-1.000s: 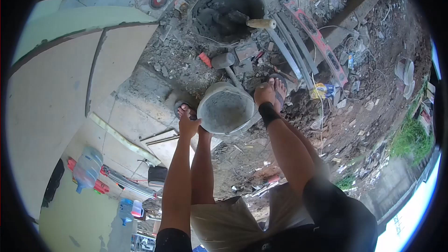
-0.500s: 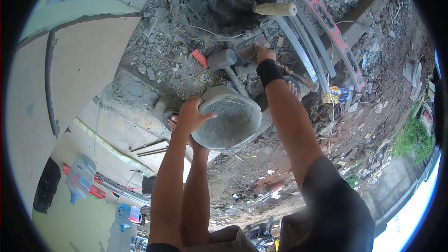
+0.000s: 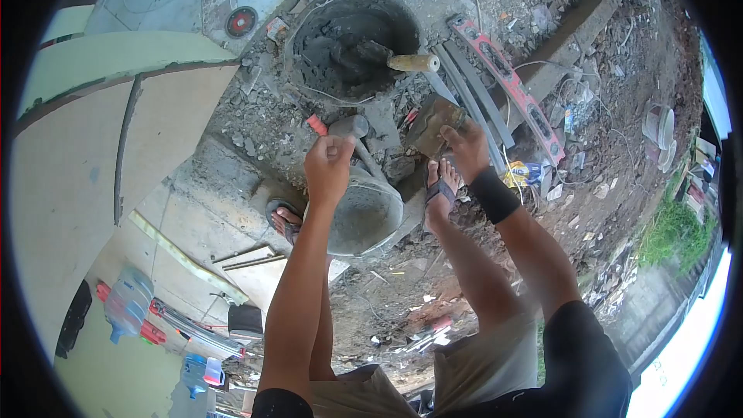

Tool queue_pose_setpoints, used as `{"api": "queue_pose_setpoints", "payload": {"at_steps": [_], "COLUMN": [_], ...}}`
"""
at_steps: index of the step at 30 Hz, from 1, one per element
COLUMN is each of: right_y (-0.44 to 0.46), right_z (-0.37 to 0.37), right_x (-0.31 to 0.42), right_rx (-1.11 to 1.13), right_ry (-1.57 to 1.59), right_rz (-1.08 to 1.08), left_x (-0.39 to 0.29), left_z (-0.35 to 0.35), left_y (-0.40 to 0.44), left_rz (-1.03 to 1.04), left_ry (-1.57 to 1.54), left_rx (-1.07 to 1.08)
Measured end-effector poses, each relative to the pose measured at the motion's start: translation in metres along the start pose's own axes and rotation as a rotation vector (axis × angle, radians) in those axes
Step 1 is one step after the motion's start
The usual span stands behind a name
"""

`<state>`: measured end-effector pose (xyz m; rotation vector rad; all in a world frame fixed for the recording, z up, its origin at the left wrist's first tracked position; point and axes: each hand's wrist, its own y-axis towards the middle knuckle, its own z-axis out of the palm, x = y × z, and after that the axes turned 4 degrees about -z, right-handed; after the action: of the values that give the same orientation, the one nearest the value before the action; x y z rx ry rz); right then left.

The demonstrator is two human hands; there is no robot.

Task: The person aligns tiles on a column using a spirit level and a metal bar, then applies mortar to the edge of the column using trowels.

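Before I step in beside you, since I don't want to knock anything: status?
Right hand gripping a rough block. Left hand curled, no object visible in it. Close obstacles: bucket, with mallet just beyond.

Has a bucket point(image 3: 387, 213) between the left foot point(image 3: 286, 220) and the right foot point(image 3: 439, 188), a mallet point(image 3: 350, 125) just beyond it, and farther ahead a tub point(image 3: 306, 31) with a trowel point(image 3: 414, 63) in it, reaching over the right side. Holds a block point(image 3: 432, 128) in the right hand point(image 3: 468, 147), beyond the right foot, with metal bars point(image 3: 483, 101) to its right and a spirit level point(image 3: 512, 89) right of those. Holds the left hand point(image 3: 329, 162) near the mallet, a disc point(image 3: 241, 22) left of the tub.
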<state>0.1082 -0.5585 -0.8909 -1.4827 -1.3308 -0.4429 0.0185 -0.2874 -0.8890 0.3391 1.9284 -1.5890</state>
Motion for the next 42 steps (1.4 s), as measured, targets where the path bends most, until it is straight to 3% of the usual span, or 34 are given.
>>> {"api": "queue_pose_setpoints", "payload": {"at_steps": [1,3,7,10,12,16,21,23,27,29,31,35,42], "right_y": [-0.006,-0.016,-0.019,-0.018,-0.021,-0.018,-0.013,-0.010,-0.012,-0.016,-0.021,-0.022,-0.025], "right_z": [-0.007,-0.020,-0.039,-0.059,-0.072,-0.087,-0.079,-0.072,-0.066,-0.062,-0.056,-0.041,-0.029], "right_x": [0.016,0.041,0.057,0.069,0.086,0.111,0.140,0.155,0.191,0.205,0.221,0.243,0.246], "right_rx": [-0.055,-0.109,-0.204,-0.264,-0.292,-0.325,-0.264,-0.276,-0.314,-0.273,-0.281,-0.287,-0.131], "right_ry": [0.100,0.203,0.078,0.061,0.127,0.223,0.142,0.127,-0.077,-0.329,-0.332,-0.340,-0.504], "right_rz": [0.046,0.083,-0.032,-0.055,-0.058,-0.069,-0.043,-0.068,-0.233,-0.386,-0.467,-0.667,-0.790], "left_x": [-0.018,-0.042,-0.118,-0.117,-0.107,-0.069,-0.082,-0.082,-0.110,-0.139,-0.152,-0.178,-0.191], "left_z": [0.018,0.069,0.154,0.184,0.162,0.072,0.032,0.015,0.003,0.009,0.011,0.029,0.042], "left_y": [0.009,0.030,0.081,0.118,0.112,0.047,-0.044,-0.072,-0.133,-0.159,-0.172,-0.188,-0.200], "left_rz": [-0.219,-0.431,-0.659,-0.572,-0.619,-0.578,-0.682,-0.597,-0.368,-0.388,-0.379,-0.374,-0.398], "left_ry": [-0.237,-0.767,-0.948,-0.962,-1.008,-1.034,-1.045,-0.985,-0.910,-0.808,-0.799,-0.750,-0.797], "left_rx": [0.145,0.251,0.161,0.030,0.033,0.325,0.336,0.420,0.509,0.443,0.515,0.419,0.452]}}
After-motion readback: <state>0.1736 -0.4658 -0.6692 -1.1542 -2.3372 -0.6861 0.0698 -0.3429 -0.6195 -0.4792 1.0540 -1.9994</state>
